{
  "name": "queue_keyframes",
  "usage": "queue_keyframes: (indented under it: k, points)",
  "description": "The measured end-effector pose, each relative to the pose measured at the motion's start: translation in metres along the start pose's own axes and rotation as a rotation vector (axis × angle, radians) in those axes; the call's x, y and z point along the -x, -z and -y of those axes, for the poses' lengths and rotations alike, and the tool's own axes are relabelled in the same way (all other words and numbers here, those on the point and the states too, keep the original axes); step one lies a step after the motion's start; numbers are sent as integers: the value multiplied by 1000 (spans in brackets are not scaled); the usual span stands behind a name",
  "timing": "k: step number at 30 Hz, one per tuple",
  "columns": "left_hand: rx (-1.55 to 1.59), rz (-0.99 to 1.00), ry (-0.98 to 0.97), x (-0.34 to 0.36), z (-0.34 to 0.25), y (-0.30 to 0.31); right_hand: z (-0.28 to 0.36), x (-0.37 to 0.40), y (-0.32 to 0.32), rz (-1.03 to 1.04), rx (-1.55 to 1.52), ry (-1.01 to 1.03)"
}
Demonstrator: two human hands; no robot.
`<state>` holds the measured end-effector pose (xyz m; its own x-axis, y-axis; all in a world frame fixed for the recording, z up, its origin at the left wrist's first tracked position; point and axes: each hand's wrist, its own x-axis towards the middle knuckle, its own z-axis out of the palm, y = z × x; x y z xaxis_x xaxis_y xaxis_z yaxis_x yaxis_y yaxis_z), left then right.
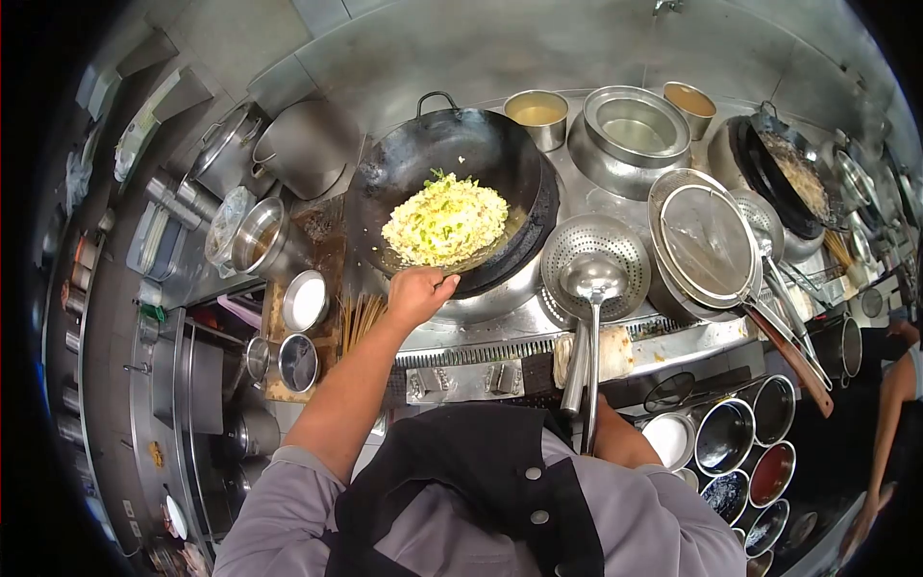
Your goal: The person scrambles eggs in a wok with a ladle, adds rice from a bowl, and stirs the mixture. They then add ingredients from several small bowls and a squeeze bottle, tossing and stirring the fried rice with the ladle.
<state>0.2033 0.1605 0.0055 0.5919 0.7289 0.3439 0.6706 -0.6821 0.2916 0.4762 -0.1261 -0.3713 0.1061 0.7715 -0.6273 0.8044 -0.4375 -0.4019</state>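
Note:
My left hand is closed on the near edge of a large black wok, thumb lying along the rim. The wok sits on the burner, tilted toward me. In it lies a mound of yellow fried rice with chopped green pieces. My right hand is low by the stove's front edge, mostly behind the long handles, so its fingers are hidden. Nearest to it are the handles of a steel ladle and a perforated skimmer. The ladle's bowl rests in the skimmer.
Fine-mesh strainers lie right of the skimmer. Behind stand a pot and a tin of yellow liquid. Several seasoning containers are at lower right. Another wok is far right, with another person's arm below.

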Motion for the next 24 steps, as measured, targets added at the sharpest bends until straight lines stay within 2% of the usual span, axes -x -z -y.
queue_keyframes:
  k: [12, 21, 23, 24]
  points:
    - [-7, 62, 38, 0, -7, 4, -5, 2, 1, -4, -77, -48]
    - [28, -28, 1, 3, -1, -5, -3, -4, 1, -65, -174, -98]
    - [30, -17, 1, 4, -4, -4, -9, -6, -5, -103, -255, -141]
    - [13, -6, 13, 5, -1, -2, -26, -16, -22, -121, -408, -176]
